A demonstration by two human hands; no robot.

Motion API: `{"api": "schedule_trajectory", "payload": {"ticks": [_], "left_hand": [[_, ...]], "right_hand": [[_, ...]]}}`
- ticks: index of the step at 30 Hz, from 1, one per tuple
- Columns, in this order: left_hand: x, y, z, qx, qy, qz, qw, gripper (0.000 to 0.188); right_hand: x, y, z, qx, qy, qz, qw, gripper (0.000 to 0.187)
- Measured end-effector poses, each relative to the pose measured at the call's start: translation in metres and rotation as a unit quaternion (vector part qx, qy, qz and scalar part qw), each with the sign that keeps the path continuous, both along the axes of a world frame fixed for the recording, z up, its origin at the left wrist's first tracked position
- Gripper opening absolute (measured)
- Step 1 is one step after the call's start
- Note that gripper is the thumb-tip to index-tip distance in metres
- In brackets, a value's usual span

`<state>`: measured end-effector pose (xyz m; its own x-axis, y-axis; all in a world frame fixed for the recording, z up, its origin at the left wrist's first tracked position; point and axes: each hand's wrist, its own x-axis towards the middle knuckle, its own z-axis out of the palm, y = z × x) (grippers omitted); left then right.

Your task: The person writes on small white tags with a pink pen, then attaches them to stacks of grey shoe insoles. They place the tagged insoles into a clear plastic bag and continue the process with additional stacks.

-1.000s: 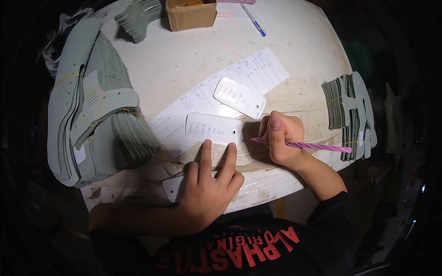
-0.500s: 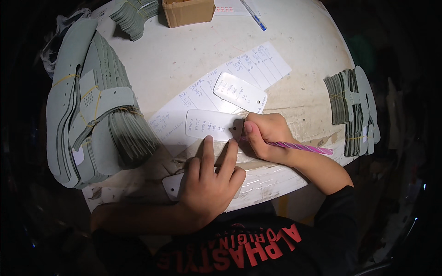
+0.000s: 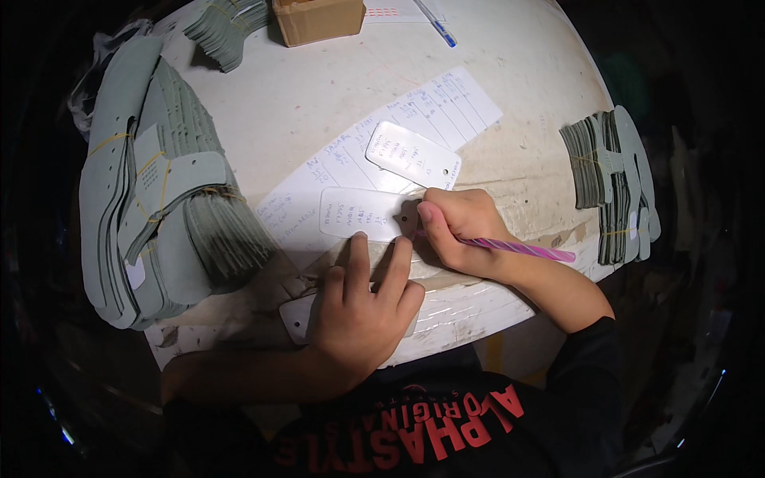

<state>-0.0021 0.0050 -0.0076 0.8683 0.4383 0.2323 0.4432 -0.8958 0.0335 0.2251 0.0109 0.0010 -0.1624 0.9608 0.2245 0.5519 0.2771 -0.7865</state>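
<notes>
My right hand (image 3: 460, 233) is closed round a pink pen (image 3: 530, 250) with spiral stripes; its tip is hidden behind my fingers, at the holed end of a white tag (image 3: 341, 213). Handwriting in blue covers much of this tag. Two stretched fingertips of my left hand (image 3: 366, 311) press on the tag's near edge, the other fingers bent. Under my left hand lies another white tag (image 3: 298, 320), mostly covered. Beyond the written tag, a third tag (image 3: 402, 151), also written on, rests on a long ruled paper sheet (image 3: 454, 103) with handwritten columns.
Tall bundles of grey-green cut pieces (image 3: 179, 171), tied with yellow bands, stand at the left. Similar bundles lie at the right (image 3: 610, 183) and far left (image 3: 219, 40). A cardboard box (image 3: 319, 22) and a blue pen (image 3: 436, 24) sit at the far side.
The whole view has shifted slightly. Both hands stay at the same tag, and the pen remains in my right hand with hardly any movement.
</notes>
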Motion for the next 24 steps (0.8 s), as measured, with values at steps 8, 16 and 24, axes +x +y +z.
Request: {"api": "schedule_trajectory", "payload": {"ticks": [8,16,24], "left_hand": [[0.0000,0.0039,-0.0011,0.013,-0.018,-0.011,1.000,0.018],[-0.0003,0.0037,-0.0016,0.007,-0.023,-0.013,1.000,0.016],[-0.0023,0.0021,-0.0020,0.010,-0.015,-0.018,1.000,0.014]], "right_hand": [[0.0003,0.0008,0.0001,0.001,0.005,-0.009,1.000,0.023],[0.0005,0.0006,0.0005,-0.041,0.011,-0.014,0.999,0.030],[0.0052,-0.0048,0.0018,-0.054,0.040,-0.035,0.997,0.029]]}}
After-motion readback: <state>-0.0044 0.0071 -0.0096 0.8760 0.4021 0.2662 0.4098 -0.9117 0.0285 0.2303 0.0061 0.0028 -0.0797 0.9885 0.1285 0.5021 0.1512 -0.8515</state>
